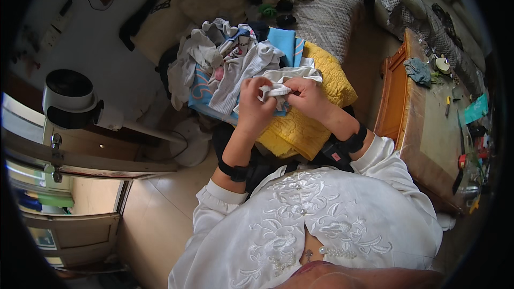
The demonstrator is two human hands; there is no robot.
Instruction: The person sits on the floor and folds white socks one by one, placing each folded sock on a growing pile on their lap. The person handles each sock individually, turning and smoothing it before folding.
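Between my two hands is a white sock (277, 90), bunched up at its ribbed part. My left hand (257, 102) pinches it from one side, and my right hand (308, 96) grips the other side with thumb and forefinger. Just beyond, more white cloth (293, 73) lies against my fingers. A heap of loose white socks (251, 74) spreads to the left, over a blue patterned cloth (200, 88). Under my right forearm a yellow quilted cloth (299, 134) covers my lap. Part of the held sock is hidden by my fingers.
Rolled socks (284, 5) lie on a grey quilted sofa cover (321, 28) ahead. At right stands a wooden table (425, 128) bearing a grey cloth (417, 71) and several small items. A white pedestal fan (70, 96) stands at left, near an open door (92, 160).
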